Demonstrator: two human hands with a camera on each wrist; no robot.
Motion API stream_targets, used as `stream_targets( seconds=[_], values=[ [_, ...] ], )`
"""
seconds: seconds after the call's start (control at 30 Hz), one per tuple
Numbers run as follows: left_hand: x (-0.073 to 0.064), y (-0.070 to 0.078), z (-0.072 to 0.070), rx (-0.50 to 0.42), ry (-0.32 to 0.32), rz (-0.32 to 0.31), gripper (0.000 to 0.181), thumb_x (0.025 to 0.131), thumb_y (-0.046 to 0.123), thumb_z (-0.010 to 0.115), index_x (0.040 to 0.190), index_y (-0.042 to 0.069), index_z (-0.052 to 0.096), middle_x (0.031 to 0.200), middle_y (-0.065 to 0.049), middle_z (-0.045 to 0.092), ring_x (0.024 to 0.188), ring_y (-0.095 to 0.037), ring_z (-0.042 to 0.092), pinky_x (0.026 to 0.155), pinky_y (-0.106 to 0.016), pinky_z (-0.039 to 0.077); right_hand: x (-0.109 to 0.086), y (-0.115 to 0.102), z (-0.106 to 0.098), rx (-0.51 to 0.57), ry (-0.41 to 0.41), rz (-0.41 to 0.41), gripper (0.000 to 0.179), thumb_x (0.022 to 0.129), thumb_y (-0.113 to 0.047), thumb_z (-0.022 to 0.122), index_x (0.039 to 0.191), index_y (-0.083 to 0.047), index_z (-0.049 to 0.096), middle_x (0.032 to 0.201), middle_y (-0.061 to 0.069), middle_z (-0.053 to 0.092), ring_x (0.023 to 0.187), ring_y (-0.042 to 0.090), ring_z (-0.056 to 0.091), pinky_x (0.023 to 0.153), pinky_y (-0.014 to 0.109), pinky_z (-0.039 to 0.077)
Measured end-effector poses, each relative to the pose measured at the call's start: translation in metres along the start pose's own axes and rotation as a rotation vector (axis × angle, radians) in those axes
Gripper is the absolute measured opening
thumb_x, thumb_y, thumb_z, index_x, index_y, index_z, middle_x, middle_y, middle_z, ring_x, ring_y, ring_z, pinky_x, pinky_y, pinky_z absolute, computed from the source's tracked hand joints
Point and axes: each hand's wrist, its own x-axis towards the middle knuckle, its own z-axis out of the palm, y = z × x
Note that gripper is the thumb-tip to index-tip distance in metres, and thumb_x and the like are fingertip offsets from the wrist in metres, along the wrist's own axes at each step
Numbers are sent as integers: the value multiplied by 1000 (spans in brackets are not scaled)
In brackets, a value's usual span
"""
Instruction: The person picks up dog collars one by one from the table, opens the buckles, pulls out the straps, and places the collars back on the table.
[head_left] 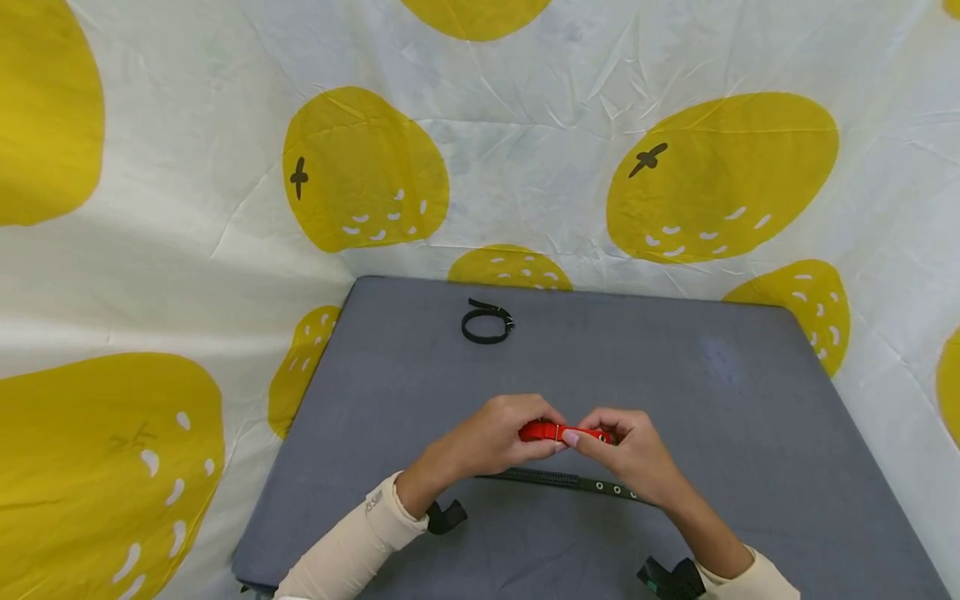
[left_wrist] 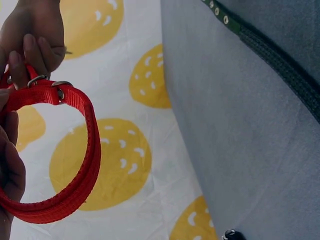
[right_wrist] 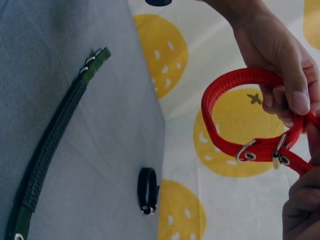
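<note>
Both hands hold a red collar (head_left: 543,431) above the grey table, bent into a round loop. My left hand (head_left: 487,433) grips the loop, its thumb lying along the band in the right wrist view. Close beside it, my right hand (head_left: 633,442) pinches the strap near the metal buckle (right_wrist: 279,150). In that view the strap runs through the buckle, with a D-ring (right_wrist: 245,151) and metal eyelets next to it. Below the hands, a dark green collar (right_wrist: 57,122) lies stretched out on the table, with eyelets and a braided-looking middle.
A black collar (head_left: 483,339), fastened in a loop, lies toward the back of the grey table (head_left: 637,358). White cloth (head_left: 525,167) with yellow fruit prints hangs behind and beside the table. Dark wrist straps (head_left: 446,518) sit at the cuffs.
</note>
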Motion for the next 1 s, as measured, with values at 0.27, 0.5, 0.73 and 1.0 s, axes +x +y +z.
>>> stream_targets(
  seconds=[0.27, 0.5, 0.73, 1.0],
  values=[
    [0, 1, 2, -4, 6, -12, 16, 90, 10, 75, 104, 8, 69, 92, 0, 69, 74, -3, 55, 71, -6, 44, -1, 1, 2, 5, 51, -32, 15, 93, -2, 68, 80, -10, 69, 54, 2, 38, 46, 5, 29, 39, 26, 27],
    [0, -1, 5, -30, 40, -19, 17, 90, 10, 74, 106, 7, 67, 95, -2, 70, 75, -3, 57, 70, -7, 47, 0, 3, 3, 30, 119, -85, 21, 90, 7, 65, 76, -9, 64, 52, 2, 39, 43, 6, 30, 37, 25, 27],
    [-3, -1, 3, -80, 53, -99, 17, 90, 10, 75, 105, 7, 68, 94, -2, 70, 71, -2, 54, 64, -9, 46, 0, 11, 1, 91, 79, -163, 17, 94, 7, 60, 83, -4, 65, 60, -5, 48, 42, 13, 29, 38, 25, 29],
    [-5, -1, 1, -76, 45, -155, 18, 91, 14, 74, 107, 7, 67, 97, -3, 69, 73, -3, 54, 62, -11, 46, 2, 18, 2, 141, 120, -271, 13, 90, 12, 64, 103, 7, 65, 84, -7, 65, 51, 14, 44, 45, 29, 40]
  ],
)
